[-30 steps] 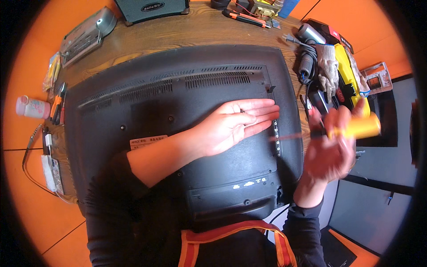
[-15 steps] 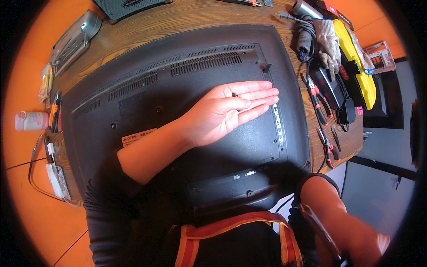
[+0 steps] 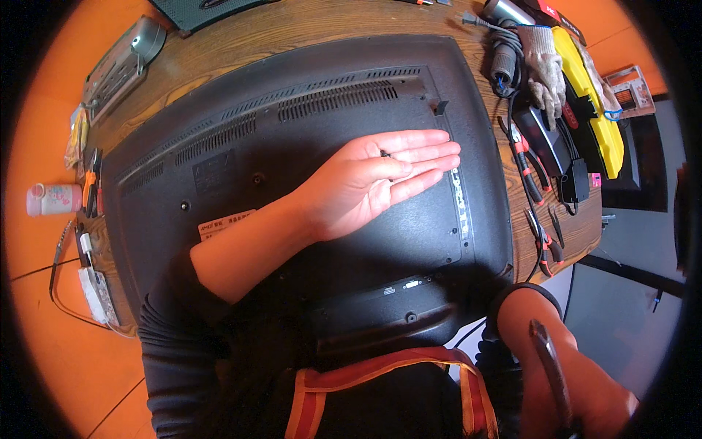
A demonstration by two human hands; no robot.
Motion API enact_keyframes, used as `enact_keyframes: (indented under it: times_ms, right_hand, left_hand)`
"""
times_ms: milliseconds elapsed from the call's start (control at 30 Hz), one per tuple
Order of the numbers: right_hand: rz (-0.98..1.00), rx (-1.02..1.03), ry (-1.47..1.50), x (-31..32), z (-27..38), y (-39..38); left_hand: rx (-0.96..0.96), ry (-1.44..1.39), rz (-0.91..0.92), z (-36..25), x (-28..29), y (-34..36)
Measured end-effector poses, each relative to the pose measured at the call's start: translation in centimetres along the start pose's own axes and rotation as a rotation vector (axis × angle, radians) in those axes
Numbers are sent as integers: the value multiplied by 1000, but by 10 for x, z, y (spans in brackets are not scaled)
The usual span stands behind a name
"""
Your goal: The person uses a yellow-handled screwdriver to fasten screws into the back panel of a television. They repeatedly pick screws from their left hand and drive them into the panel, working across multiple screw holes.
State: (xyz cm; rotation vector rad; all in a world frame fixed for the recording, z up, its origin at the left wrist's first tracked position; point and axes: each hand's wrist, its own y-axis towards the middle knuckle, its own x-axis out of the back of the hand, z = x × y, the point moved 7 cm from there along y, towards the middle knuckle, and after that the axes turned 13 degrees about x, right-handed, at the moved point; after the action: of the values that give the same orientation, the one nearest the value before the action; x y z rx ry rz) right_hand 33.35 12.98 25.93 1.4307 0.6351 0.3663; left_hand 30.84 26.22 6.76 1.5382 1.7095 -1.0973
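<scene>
One left hand: opened nearly flat, palm up, above broad black plastic casing.
Small black piece: on that hand, beside its thumb.
Right hand: lower right edge, slim dark shaft nearby; cannot tell its grip.

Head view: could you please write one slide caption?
Left hand, palm up with a small dark piece, over a black vented panel; right hand low, near a dark tool shaft.

The person is wearing black clothing and a red strap.
Left sleeve is showing wrinkles, right sleeve is bunching, and orange edging is lining the strap.
</scene>
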Motion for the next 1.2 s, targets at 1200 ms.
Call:
enact_keyframes:
  times_ms: [1200]
  right_hand:
    - [-38, -28, 58, 2, 6, -6]
  left_hand:
    - [-11, -6, -8, 0, 0, 0]
